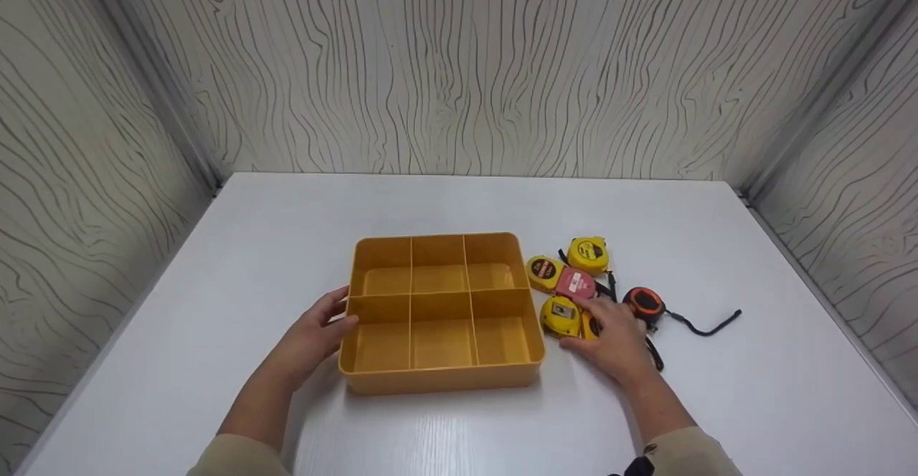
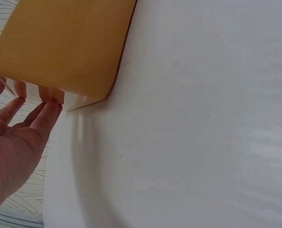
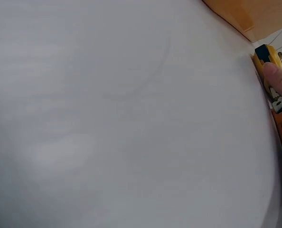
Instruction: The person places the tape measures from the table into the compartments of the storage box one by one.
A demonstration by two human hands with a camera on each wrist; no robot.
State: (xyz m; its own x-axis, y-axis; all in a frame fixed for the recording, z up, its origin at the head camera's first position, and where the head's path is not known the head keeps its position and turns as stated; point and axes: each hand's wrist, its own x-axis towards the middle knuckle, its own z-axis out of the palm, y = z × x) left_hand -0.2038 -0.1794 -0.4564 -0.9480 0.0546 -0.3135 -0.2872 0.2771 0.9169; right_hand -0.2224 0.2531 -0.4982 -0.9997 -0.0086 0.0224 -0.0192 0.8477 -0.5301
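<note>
Background: pale wall panels (image 1: 416,67) with dark wood-grain lines, on three sides.
Surface: one white table (image 1: 445,207).
One tan tray (image 1: 445,381), upright near the middle of the table; six compartments, two rows of three.
My left hand (image 1: 305,340): at the tray's left side, fingers loosely spread, tips against its outer wall.
My right hand (image 1: 615,336): thumb and forefinger apart, over the tape measures; thumb touching the yellow tape measure with a square label (image 1: 561,317), just right of the tray. Whether it is pinched, I cannot tell.
Under that hand: one orange-yellow tape measure (image 1: 590,326), partly hidden.
Beyond: one yellow tape measure with a dark oval label (image 1: 543,273), just beside the tray; one red tape measure (image 1: 576,284), against it; one yellow tape measure (image 1: 588,254), farthest back.
Right of my hand: one black-and-orange tape measure (image 1: 645,305), its black strap (image 1: 699,329) trailing rightward.
Two beige sleeves (image 1: 240,456), mine.
</note>
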